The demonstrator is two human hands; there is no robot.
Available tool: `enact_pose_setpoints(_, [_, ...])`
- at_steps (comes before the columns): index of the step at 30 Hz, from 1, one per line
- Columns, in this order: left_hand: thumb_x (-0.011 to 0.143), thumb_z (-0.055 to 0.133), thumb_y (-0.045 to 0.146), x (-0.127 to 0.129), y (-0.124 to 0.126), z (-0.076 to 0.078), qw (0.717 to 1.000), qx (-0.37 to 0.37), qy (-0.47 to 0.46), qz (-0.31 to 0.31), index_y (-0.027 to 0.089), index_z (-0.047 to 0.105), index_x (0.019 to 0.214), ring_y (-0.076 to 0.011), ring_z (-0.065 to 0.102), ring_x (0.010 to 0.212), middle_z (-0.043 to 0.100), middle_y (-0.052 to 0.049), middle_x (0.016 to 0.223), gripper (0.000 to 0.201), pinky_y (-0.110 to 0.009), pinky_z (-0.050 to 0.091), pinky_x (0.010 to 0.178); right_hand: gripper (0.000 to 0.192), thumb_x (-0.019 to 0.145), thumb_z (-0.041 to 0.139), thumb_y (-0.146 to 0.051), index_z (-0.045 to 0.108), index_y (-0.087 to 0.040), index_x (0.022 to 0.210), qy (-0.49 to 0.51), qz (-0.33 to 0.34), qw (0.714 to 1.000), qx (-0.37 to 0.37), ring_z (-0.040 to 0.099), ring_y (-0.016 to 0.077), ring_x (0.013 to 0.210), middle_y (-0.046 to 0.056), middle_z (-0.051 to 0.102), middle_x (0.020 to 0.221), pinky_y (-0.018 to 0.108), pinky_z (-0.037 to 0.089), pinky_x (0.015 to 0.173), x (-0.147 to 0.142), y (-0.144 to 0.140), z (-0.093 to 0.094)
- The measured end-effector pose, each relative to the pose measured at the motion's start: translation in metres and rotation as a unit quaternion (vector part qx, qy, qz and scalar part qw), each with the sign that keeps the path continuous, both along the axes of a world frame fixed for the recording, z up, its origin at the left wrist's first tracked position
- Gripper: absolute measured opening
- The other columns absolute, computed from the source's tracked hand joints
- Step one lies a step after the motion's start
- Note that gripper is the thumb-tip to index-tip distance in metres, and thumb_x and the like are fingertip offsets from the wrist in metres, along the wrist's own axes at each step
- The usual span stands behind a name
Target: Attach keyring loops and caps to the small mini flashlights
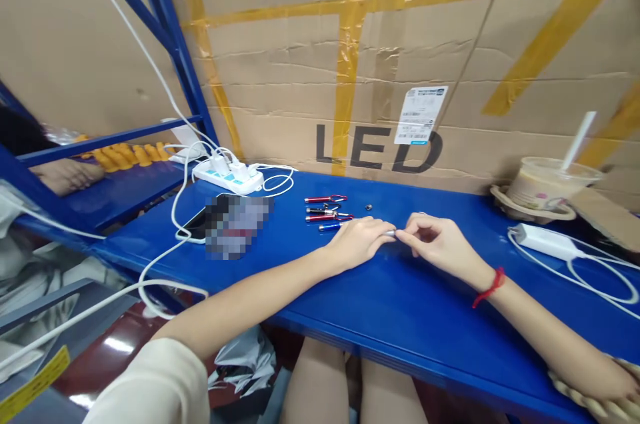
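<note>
We record both hands resting on the blue counter (400, 304), meeting at its middle. The left hand (357, 242) is curled closed around a small metal cylinder (391, 233), of which only the silvery tip shows past the fingers; it looks like one of the tiny keychain torches. The right hand (433, 237) pinches that exposed tip between thumb and forefinger, so both grips are shut on the same piece, held just above the counter surface. Just behind the left hand lies a loose cluster of similar torches (325, 209), red and blue bodied, some with wire clips, and a small dark part (369, 207) sits apart from them to the right. We judge the held piece to be light, rigid and smooth-walled, hence prone to slipping or rolling if released; the body offers the sound hold, the end piece only a fingertip pinch, and any small inner parts could drop out unnoticed. Further left are a phone (200, 224) on a white cable and a white power strip (227, 176) with plugs in it. To the right stand a lidded drink cup (545, 187) with a straw and a white charger block (543, 241). A cardboard wall (450, 64) printed LED backs the counter. We also note a red string (490, 287) on the right wrist.
</note>
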State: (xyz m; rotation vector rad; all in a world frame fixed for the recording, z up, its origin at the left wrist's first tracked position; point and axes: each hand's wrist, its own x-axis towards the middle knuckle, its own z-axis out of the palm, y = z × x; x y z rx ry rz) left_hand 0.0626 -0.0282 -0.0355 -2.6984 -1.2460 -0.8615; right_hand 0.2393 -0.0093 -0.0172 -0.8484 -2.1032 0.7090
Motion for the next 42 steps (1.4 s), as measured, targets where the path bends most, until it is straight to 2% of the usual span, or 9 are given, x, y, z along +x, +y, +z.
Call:
enact_pose_setpoints(7, [0.090, 0.037, 0.029, -0.002, -0.005, 0.005, 0.999, -0.035, -0.019, 0.013, 0.018, 0.052, 0.109, -0.0148, 0.056, 0.091, 0.061, -0.003, 0.103, 0.026, -0.027, 0.046, 0.079, 0.050, 0.068, 0.056, -0.066, 0.052, -0.018, 0.056, -0.008, -0.010, 1.000, -0.020, 0.048, 0.0121, 0.038, 0.001, 0.048, 0.047, 0.023, 0.040, 0.040, -0.004, -0.002, 0.003])
enact_pose_setpoints(10, [0.091, 0.036, 0.029, -0.003, -0.004, 0.004, 1.000, -0.021, -0.023, 0.007, 0.021, 0.049, 0.112, -0.0146, 0.057, 0.090, 0.061, -0.002, 0.104, 0.026, -0.026, 0.045, 0.079, 0.051, 0.068, 0.055, -0.067, 0.052, -0.018, 0.056, -0.007, -0.014, 1.000, -0.011, 0.047, 0.0119, 0.038, 0.001, 0.049, 0.047, 0.023, 0.039, 0.040, -0.005, -0.002, 0.004])
enact_pose_setpoints(14, [0.091, 0.034, 0.029, -0.003, -0.001, 0.000, 1.000, 0.010, -0.015, 0.018, 0.020, 0.052, 0.107, -0.0157, 0.057, 0.088, 0.062, -0.002, 0.100, 0.025, -0.026, 0.045, 0.076, 0.049, 0.070, 0.054, -0.065, 0.052, -0.018, 0.058, -0.015, -0.026, 1.000, 0.003, 0.048, 0.0124, 0.038, 0.001, 0.050, 0.047, 0.024, 0.039, 0.041, -0.004, 0.000, 0.001])
enact_pose_setpoints(20, [0.091, 0.034, 0.029, -0.002, -0.002, 0.002, 0.999, -0.010, -0.039, 0.035, 0.021, 0.051, 0.105, -0.0159, 0.057, 0.090, 0.061, -0.001, 0.103, 0.024, -0.026, 0.045, 0.077, 0.043, 0.073, 0.056, -0.059, 0.057, -0.017, 0.064, -0.032, -0.062, 0.997, 0.039, 0.050, 0.0120, 0.041, 0.002, 0.055, 0.056, 0.024, 0.040, 0.042, -0.001, 0.004, -0.004])
enact_pose_setpoints(23, [0.091, 0.033, 0.029, -0.001, -0.003, 0.004, 0.997, -0.027, -0.061, 0.038, 0.020, 0.050, 0.105, -0.0160, 0.057, 0.092, 0.061, -0.002, 0.103, 0.023, -0.026, 0.045, 0.077, 0.039, 0.073, 0.059, -0.055, 0.062, -0.017, 0.075, -0.020, -0.088, 0.994, 0.067, 0.050, 0.0115, 0.043, 0.004, 0.058, 0.065, 0.024, 0.042, 0.042, 0.000, 0.005, -0.003])
enact_pose_setpoints(26, [0.091, 0.032, 0.028, -0.001, -0.003, 0.005, 0.995, -0.040, -0.081, 0.037, 0.020, 0.050, 0.103, -0.0161, 0.058, 0.091, 0.061, -0.002, 0.101, 0.023, -0.025, 0.045, 0.076, 0.037, 0.073, 0.062, -0.051, 0.065, -0.016, 0.086, 0.003, -0.056, 0.995, 0.084, 0.050, 0.0107, 0.045, 0.005, 0.059, 0.072, 0.024, 0.043, 0.042, 0.001, 0.004, 0.002])
enact_pose_setpoints(30, [0.092, 0.032, 0.028, -0.002, -0.003, 0.008, 0.993, -0.064, -0.094, 0.028, 0.020, 0.050, 0.102, -0.0150, 0.058, 0.087, 0.061, -0.001, 0.100, 0.022, -0.024, 0.044, 0.073, 0.031, 0.076, 0.061, -0.047, 0.069, -0.018, 0.084, 0.017, -0.004, 0.995, 0.096, 0.050, 0.0088, 0.044, 0.007, 0.058, 0.079, 0.023, 0.044, 0.041, 0.004, 0.004, 0.008])
enact_pose_setpoints(35, [0.092, 0.030, 0.028, -0.002, -0.004, 0.011, 0.993, -0.088, -0.082, 0.010, 0.020, 0.050, 0.100, -0.0137, 0.057, 0.085, 0.061, 0.000, 0.095, 0.023, -0.021, 0.043, 0.067, 0.024, 0.077, 0.062, -0.041, 0.069, -0.019, 0.083, 0.028, 0.012, 0.995, 0.100, 0.050, 0.0079, 0.045, 0.005, 0.057, 0.079, 0.022, 0.045, 0.041, 0.007, 0.007, 0.007])
enact_pose_setpoints(42, [0.092, 0.029, 0.028, -0.003, 0.000, 0.008, 0.993, -0.086, -0.077, -0.010, 0.020, 0.048, 0.100, -0.0140, 0.055, 0.091, 0.059, -0.001, 0.101, 0.022, -0.023, 0.042, 0.074, 0.020, 0.077, 0.063, -0.036, 0.069, -0.018, 0.083, 0.031, 0.016, 0.994, 0.107, 0.051, 0.0076, 0.044, 0.005, 0.057, 0.079, 0.022, 0.044, 0.041, 0.008, 0.007, 0.005])
